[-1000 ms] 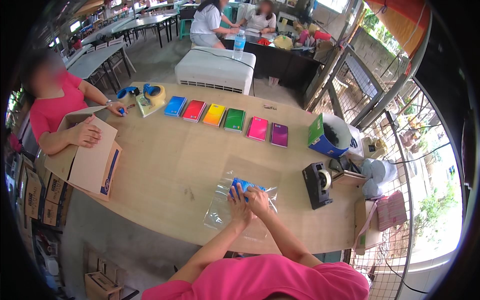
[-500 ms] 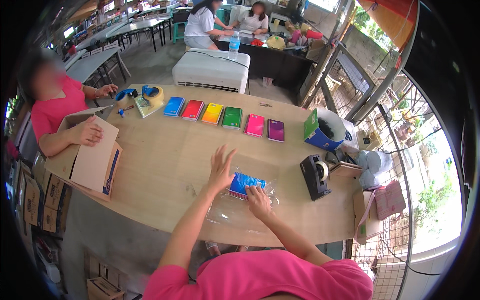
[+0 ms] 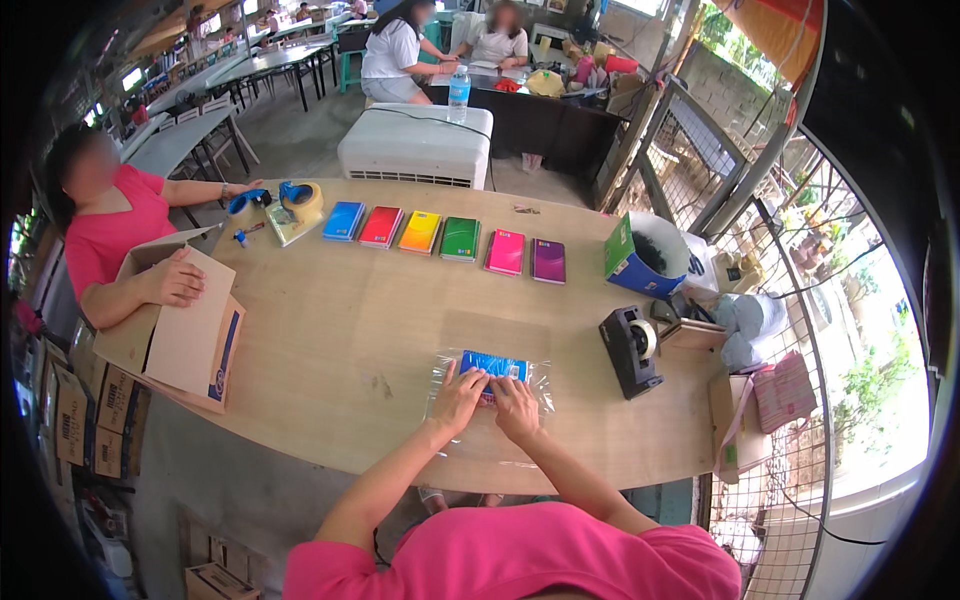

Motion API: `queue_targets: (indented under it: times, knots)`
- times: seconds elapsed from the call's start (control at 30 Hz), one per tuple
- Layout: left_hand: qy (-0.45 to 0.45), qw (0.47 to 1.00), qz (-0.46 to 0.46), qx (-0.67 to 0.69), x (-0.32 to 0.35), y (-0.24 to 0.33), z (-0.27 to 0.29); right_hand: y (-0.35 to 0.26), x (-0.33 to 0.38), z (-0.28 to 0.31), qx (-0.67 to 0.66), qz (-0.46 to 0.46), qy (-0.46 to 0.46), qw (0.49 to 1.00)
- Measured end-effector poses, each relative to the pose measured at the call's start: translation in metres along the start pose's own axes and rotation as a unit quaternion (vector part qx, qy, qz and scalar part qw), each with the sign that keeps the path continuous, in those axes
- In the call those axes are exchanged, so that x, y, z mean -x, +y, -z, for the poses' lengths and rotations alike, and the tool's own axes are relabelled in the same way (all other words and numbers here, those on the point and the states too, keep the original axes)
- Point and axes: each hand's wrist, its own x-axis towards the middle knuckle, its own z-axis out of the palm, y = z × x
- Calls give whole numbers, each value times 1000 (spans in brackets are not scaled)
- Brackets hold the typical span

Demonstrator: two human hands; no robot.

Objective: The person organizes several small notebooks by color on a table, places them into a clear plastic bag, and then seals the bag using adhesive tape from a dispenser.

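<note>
A blue spiral notebook (image 3: 492,363) lies on the table in front of me, with clear plastic film (image 3: 541,378) spread round and over it. My left hand (image 3: 458,400) rests on the notebook's near left part, fingers closed on the film. Beside it, my right hand (image 3: 516,407) is closed on the film over the near right part. The fingertips of both hands almost meet and hide the notebook's near edge. Farther off stands a row of small notebooks: blue (image 3: 343,221), red (image 3: 381,227), yellow (image 3: 420,232), green (image 3: 460,239), pink (image 3: 505,252) and purple (image 3: 548,260).
A black tape dispenser (image 3: 629,352) and a green-blue box (image 3: 640,262) stand at right. Tape rolls (image 3: 302,200) lie at the far left. A co-worker at left keeps a hand (image 3: 178,279) on an open cardboard box (image 3: 190,335). A white appliance (image 3: 415,145) stands beyond the table.
My left hand has come down from above the table onto the notebook. The film's near part has been drawn up over it. The co-worker's far hand has reached to the tape.
</note>
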Motion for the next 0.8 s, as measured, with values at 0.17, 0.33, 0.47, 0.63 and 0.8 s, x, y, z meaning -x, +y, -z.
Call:
queue_targets:
  times: [0.17, 0.33, 0.47, 0.63, 0.8]
  knots:
    - [-43, 998, -26, -42, -3, -2, 4, -6, 7, -4, -7, -45, 44, 998]
    - [-25, 999, -3, -35, 6, 8, 0, -4, 16, -6, -51, -57, 65, 995]
    - [-14, 999, 47, -16, 9, 16, -9, 0, 19, -8, -37, -30, 97, 994]
    - [-11, 998, 58, -31, 9, 41, -7, 2, 27, -9, -114, -136, 66, 982]
    - [-48, 993, 83, -73, 12, 39, -9, 44, 24, 42, -171, -157, 112, 966]
